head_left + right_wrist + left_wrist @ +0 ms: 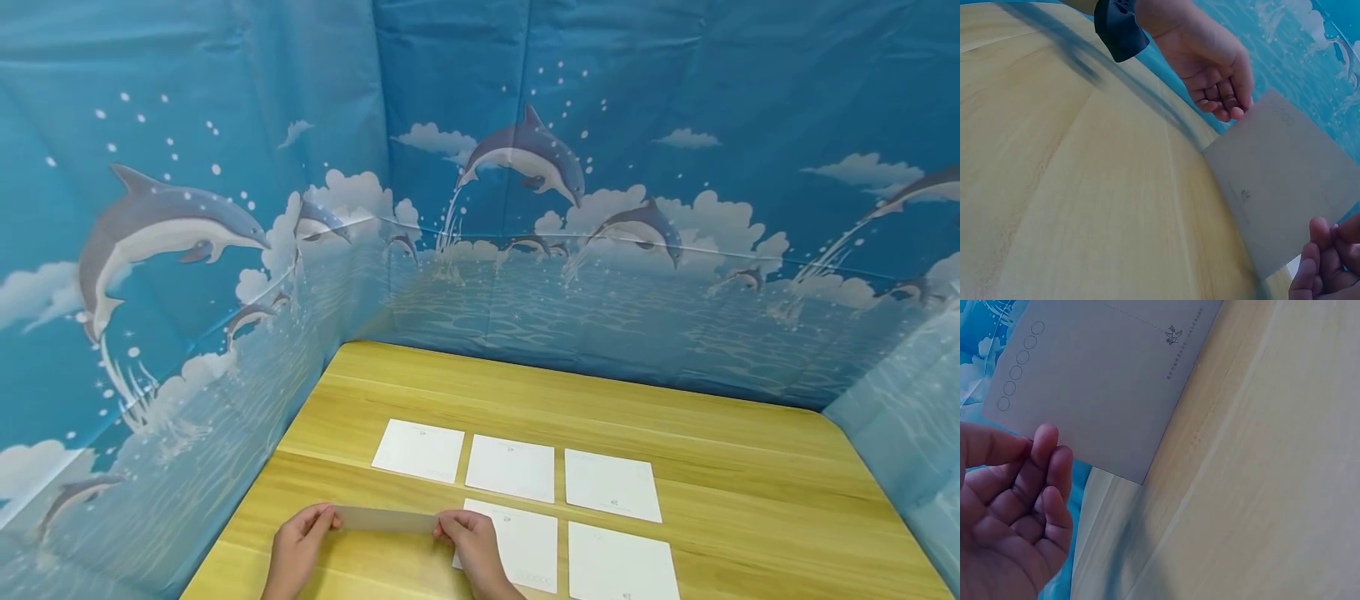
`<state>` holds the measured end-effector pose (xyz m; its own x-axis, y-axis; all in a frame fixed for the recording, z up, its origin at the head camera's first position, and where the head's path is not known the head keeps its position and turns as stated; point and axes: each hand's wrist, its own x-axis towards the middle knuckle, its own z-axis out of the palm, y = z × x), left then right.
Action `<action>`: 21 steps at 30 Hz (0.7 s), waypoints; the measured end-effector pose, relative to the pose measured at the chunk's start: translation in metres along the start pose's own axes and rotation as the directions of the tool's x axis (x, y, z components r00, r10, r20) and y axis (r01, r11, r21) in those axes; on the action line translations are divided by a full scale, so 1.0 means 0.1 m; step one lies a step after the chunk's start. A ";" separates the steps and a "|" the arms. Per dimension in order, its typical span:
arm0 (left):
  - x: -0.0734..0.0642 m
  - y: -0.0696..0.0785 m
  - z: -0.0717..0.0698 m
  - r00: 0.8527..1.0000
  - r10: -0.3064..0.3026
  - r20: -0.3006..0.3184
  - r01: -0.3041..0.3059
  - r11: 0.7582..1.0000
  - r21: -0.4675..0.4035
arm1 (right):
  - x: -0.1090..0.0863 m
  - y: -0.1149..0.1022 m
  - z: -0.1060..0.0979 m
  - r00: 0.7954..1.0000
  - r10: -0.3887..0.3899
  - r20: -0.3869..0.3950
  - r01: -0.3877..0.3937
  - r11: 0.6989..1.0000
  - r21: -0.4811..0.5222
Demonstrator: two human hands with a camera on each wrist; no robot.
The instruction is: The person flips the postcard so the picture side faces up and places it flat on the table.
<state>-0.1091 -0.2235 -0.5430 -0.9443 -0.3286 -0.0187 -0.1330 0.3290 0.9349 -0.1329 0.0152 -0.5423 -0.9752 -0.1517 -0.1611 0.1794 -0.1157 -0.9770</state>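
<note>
While left grip (302,542) and right grip (474,542) pinch one probable postcard (386,520), placing seems the current step; next move likely calls for level lowering onto tabletop (750,500).

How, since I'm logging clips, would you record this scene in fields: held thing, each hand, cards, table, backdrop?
Held thing: one card, raised off the table
Underside of held card: row of circles, small bird print
Left hand: pinches one end
Right hand: pinches the opposite end
Cards on table: five, flat; three in the far row, two nearer, one partly behind the right hand
Table: wood-grained, yellowish
Backdrop: blue, printed with dolphins
</note>
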 end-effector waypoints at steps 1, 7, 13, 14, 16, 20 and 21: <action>0.00 0.00 0.00 1.000 -0.007 0.003 0.007 1.000 -0.019 | -0.01 0.01 0.00 1.000 -0.004 -0.001 0.004 1.000 -0.010; 0.00 -0.03 -0.01 0.998 -0.038 0.047 0.042 0.995 -0.085 | -0.04 0.04 0.01 1.000 -0.023 -0.010 0.022 0.995 -0.098; 0.00 -0.05 -0.02 0.998 -0.041 0.053 0.045 0.995 -0.091 | -0.13 -0.11 0.05 0.999 -0.039 -0.015 0.037 0.991 -0.125; 0.00 -0.05 -0.02 0.998 -0.043 0.053 0.048 0.994 -0.097 | -0.15 -0.14 0.05 0.999 -0.043 -0.013 0.041 0.990 -0.134; 0.00 -0.06 -0.03 0.997 -0.043 0.058 0.049 0.992 -0.120 | -0.17 -0.19 0.07 0.999 -0.046 -0.019 0.042 0.985 -0.166; 0.00 -0.07 -0.04 0.997 -0.056 0.050 0.061 0.992 -0.109 | -0.12 -0.07 0.07 0.998 -0.048 -0.051 0.036 0.973 -0.227; 0.00 -0.07 -0.04 0.997 -0.062 0.042 0.065 0.994 -0.089 | -0.10 -0.03 0.07 0.997 -0.051 -0.061 0.035 0.970 -0.239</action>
<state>-0.1066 -0.2290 -0.5482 -0.9462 -0.3104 -0.0915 -0.1672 0.2271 0.9594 -0.1226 0.0104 -0.5372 -0.9892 -0.0850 -0.1195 0.1092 0.1170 -0.9871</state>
